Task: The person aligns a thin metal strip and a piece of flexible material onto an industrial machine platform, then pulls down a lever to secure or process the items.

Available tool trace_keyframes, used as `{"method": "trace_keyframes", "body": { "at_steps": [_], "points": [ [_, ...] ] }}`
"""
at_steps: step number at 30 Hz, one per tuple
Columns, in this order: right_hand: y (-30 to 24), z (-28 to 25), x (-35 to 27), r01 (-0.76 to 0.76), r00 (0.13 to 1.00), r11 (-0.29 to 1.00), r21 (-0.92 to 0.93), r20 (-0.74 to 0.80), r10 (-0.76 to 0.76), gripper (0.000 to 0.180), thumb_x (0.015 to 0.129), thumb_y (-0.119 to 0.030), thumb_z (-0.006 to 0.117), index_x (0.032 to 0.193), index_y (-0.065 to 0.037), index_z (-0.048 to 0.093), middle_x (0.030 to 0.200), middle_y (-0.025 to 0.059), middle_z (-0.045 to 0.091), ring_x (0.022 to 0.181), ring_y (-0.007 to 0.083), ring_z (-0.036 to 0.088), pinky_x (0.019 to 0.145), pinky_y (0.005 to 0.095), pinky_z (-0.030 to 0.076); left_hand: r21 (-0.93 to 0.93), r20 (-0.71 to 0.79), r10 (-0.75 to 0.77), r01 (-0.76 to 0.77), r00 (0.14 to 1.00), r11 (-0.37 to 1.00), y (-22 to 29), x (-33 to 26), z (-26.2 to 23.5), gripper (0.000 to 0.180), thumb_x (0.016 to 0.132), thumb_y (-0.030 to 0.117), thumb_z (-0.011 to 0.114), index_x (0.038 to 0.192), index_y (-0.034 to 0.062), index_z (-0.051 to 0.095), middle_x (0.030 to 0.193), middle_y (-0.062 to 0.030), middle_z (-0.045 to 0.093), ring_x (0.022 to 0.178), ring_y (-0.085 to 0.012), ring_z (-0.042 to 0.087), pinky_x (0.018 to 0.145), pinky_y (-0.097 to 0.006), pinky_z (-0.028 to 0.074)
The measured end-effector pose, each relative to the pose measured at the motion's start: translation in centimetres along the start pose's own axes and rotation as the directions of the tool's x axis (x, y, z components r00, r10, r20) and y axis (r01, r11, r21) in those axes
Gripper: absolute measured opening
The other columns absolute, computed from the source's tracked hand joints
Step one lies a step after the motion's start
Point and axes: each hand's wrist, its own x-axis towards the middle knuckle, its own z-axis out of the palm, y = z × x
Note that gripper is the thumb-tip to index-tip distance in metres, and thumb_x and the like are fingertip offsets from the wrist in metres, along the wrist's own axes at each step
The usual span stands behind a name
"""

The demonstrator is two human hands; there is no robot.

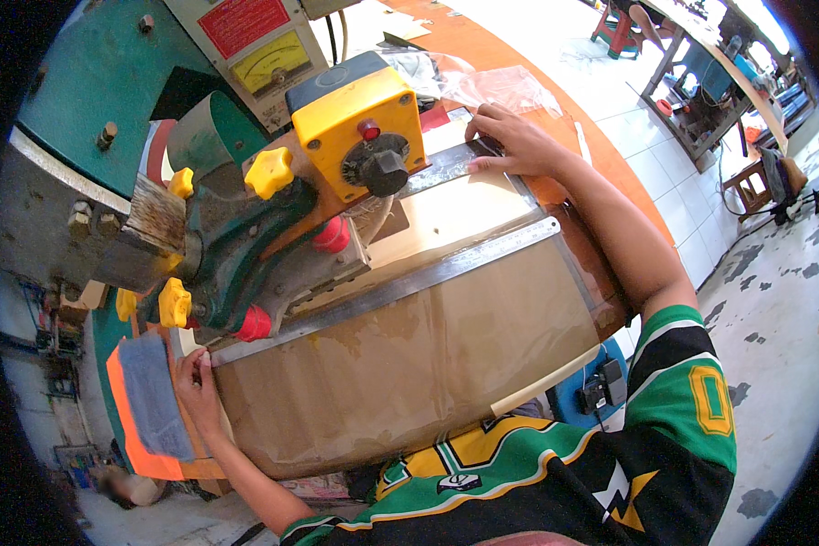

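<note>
My left hand (197, 382) rests at the left end of the machine's work table (446, 218), fingers bent against the table's brown taped front (409, 364) beside a grey pad on an orange board (150, 400). My right hand (511, 141) lies flat at the far right of the table, its fingers pressing a metal strip (441, 168) and a small dark piece. Between both hands stands the green machine head (237, 227) with a yellow control box (359, 123) and yellow knobs.
A paintbrush (150, 223) lies on the machine's left side. Clear plastic bags (491, 86) sit on an orange table behind. A blue stool with a black plug (601, 387) is below right. Benches and stools (701, 64) stand at the far right on the tiled floor.
</note>
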Motion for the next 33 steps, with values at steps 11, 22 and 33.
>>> {"method": "trace_keyframes", "body": {
  "at_steps": [11,22,33],
  "points": [
    [0.1,0.3,-0.1,-0.005,1.000,1.000,0.013,0.007,0.005,0.058,0.088,-0.053,0.077,0.113,-0.003,0.063,0.118,0.0150,0.055,0.118,0.0316,0.055,0.101,0.0407,0.046,-0.022,-0.007,0.020,-0.020,1.000,1.000,0.8,0.1,0.0,0.019,0.101,0.015,0.066,0.110,-0.0007,0.071,0.088,-0.0059,0.058,0.076,-0.0164,0.053,0.070,-0.031,0.045],
    [0.0,0.6,0.0,-0.049,0.998,0.999,-0.023,-0.037,0.048,0.058,0.090,-0.053,0.076,0.118,-0.004,0.065,0.121,0.0157,0.057,0.121,0.0322,0.055,0.106,0.0407,0.045,-0.008,0.020,0.020,-0.020,1.000,1.000,0.4,0.1,-0.2,0.017,0.100,0.011,0.065,0.111,0.0002,0.071,0.089,-0.0057,0.057,0.078,-0.0161,0.052,0.071,-0.030,0.044],
    [-0.1,0.6,-0.1,-0.027,0.999,1.000,-0.004,-0.047,0.027,0.056,0.090,-0.052,0.076,0.117,-0.004,0.065,0.122,0.0156,0.057,0.122,0.0324,0.055,0.105,0.0414,0.046,-0.001,-0.006,0.036,-0.036,0.999,0.999,-0.3,0.2,0.1,0.018,0.101,0.015,0.066,0.108,-0.0004,0.071,0.088,-0.0069,0.057,0.078,-0.0183,0.054,0.072,-0.032,0.045]
  ]
}}
